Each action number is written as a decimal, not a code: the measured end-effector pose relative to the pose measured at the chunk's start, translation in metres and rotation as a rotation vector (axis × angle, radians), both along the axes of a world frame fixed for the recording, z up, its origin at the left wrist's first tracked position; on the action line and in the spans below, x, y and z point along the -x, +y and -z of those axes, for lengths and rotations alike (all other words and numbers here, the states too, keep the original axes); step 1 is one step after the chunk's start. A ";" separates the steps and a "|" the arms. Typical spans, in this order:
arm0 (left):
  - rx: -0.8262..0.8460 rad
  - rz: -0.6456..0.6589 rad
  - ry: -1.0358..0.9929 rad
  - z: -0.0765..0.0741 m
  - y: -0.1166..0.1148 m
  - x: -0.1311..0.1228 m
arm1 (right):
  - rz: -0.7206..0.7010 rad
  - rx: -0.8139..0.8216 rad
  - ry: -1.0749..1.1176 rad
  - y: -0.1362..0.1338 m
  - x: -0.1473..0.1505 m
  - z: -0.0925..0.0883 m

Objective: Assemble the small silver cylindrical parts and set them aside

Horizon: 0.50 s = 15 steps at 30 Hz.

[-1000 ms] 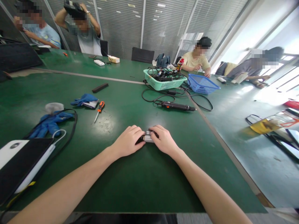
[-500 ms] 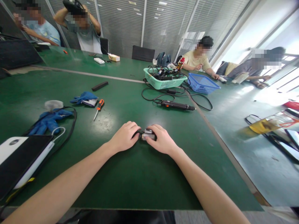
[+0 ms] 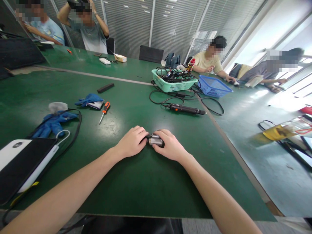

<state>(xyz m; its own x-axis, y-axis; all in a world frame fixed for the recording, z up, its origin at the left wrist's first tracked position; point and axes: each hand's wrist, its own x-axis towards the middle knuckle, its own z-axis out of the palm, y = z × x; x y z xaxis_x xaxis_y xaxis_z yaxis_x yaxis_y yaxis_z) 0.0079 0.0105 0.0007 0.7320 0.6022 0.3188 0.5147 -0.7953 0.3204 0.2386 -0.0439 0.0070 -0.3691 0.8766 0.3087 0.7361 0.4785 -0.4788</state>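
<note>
Between my two hands, low over the green table (image 3: 151, 185), is a small silver cylindrical part (image 3: 156, 140) with dark ends. My right hand (image 3: 170, 144) is closed around its right end, thumb on the near side. My left hand (image 3: 133, 141) curls its fingers over the dark left end, and those fingers hide much of that side. What exactly the part is, I cannot make out. Farther off lies an orange-handled screwdriver (image 3: 105, 111), left of my hands. To the right rests a black electric screwdriver (image 3: 187, 109) with its cable looped behind.
A green basket (image 3: 170, 86) of cables and tools stands beyond, beside a blue basket (image 3: 213, 87). Blue gloves (image 3: 52, 125), a black bar (image 3: 105, 87) and a black-and-white device (image 3: 26, 165) lie at left. A bottle (image 3: 278, 131) is at right. Several people sit around the table.
The view has shifted slightly. The silver part has turned a little between my hands, showing one cylinder more plainly. Both hands keep their hold.
</note>
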 end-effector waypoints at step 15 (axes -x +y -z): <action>-0.002 -0.052 -0.022 0.001 0.000 -0.001 | 0.002 -0.013 -0.008 0.000 0.002 0.002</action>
